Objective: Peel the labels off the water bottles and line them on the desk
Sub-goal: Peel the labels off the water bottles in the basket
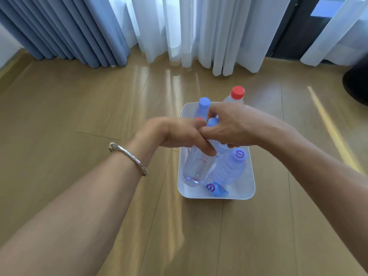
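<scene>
A white bin (247,193) stands on the wooden surface and holds several clear water bottles. My left hand (179,134) grips a clear bottle (197,168) with a red cap by its upper part; the bottle leans over the bin. My right hand (233,124) is curled around the top of a blue-capped bottle (219,148) right beside it, fingers touching the left hand. A blue-capped bottle (229,170) with a purple swirl on its cap stands in the bin's front right. A crumpled blue label (216,190) lies on the bin's bottom.
Another blue-capped bottle (203,106) and a red-capped bottle (237,94) stand at the bin's far end. Blue curtains (65,28) and white sheer curtains (199,30) hang behind. A dark round object (356,84) sits at the right edge. A bangle (129,156) circles my left wrist.
</scene>
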Action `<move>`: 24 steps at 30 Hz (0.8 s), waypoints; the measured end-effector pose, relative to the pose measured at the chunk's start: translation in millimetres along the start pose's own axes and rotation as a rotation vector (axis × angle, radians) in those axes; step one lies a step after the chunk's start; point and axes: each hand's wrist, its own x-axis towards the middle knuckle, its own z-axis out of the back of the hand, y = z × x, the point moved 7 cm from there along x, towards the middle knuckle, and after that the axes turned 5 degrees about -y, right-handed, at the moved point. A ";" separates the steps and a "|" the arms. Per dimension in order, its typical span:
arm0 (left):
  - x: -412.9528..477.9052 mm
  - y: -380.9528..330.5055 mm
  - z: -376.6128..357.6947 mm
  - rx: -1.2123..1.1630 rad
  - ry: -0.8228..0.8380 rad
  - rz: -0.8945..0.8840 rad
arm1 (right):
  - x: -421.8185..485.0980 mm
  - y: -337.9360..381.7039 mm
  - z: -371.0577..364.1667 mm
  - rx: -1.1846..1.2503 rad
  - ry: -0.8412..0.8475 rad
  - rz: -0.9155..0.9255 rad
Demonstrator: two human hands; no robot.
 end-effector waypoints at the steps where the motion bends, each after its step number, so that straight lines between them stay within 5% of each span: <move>1: -4.2 2.3 5.7 0.045 0.040 0.045 | -0.8 0.9 -5.9 -0.012 0.035 0.007; 4: -17.8 8.5 38.0 0.055 -0.090 0.169 | -2.5 4.2 -27.1 -0.094 0.084 0.047; 8: -20.2 16.8 82.0 0.013 -0.675 0.102 | 1.5 1.7 -67.3 -0.238 0.109 0.089; 10: -15.0 25.0 84.4 0.001 -0.777 0.073 | 3.2 2.4 -85.5 -0.257 0.129 0.105; 18: 1.1 24.0 68.0 0.028 -0.662 0.044 | -0.2 15.8 -122.3 -0.263 0.103 0.158; 24: 4.5 14.5 51.8 0.081 -0.478 0.030 | 0.8 12.4 -119.0 -0.287 0.364 0.057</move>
